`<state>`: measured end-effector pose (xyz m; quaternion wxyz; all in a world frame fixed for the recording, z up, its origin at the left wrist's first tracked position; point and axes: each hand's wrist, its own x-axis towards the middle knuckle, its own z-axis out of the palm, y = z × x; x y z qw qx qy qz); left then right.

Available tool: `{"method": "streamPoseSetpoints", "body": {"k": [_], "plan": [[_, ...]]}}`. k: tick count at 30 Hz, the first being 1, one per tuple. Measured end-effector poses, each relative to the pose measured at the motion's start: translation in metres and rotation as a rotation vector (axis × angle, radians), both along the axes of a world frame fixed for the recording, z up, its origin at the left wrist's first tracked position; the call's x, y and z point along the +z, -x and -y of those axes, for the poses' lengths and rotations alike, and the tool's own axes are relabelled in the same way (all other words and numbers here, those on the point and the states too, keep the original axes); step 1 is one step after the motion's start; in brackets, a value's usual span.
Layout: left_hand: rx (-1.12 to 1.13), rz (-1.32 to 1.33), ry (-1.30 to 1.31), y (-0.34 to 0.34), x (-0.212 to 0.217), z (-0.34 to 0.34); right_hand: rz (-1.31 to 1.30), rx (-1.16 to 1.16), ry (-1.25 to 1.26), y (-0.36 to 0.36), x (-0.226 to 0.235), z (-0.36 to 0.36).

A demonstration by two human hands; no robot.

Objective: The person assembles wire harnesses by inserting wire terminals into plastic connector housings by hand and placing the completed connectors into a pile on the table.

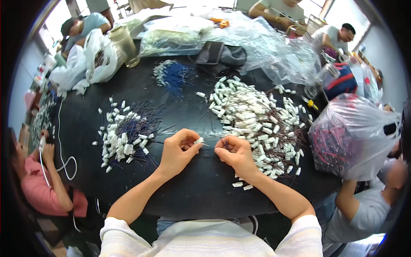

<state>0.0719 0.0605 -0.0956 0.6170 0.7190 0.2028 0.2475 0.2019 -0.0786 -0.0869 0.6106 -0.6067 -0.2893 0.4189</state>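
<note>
Between the thumb and forefinger of my left hand [176,152] is a small white plastic connector [198,140], its open side turned toward the right. A thin wire [206,145] runs from the connector toward my right hand [238,156]. That hand is closed in a pinch on the dark wire's end; the exact grip point is too small to make out. Close by on the right lies a large heap of white connectors with brown wires [244,103]. To the left is a smaller pile of white connectors with dark wires [117,133].
A bundle of blue wires [175,77] lies farther back on the black table [192,192]. Behind it are a dark pouch [214,55] and clear plastic bags [274,51]. A filled plastic bag [346,137] stands right; a white cable [61,128] runs left. Several people sit around the table.
</note>
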Motion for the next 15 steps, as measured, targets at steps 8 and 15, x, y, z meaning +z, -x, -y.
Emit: {"method": "streamPoseSetpoints", "body": {"k": [8, 15], "plan": [[0.007, -0.019, -0.113, 0.012, 0.007, 0.002, 0.068, -0.055, 0.049, 0.008, 0.009, -0.002], [0.046, 0.011, -0.3, 0.011, 0.011, 0.007, 0.104, -0.08, 0.032, 0.009, 0.008, 0.0]]}}
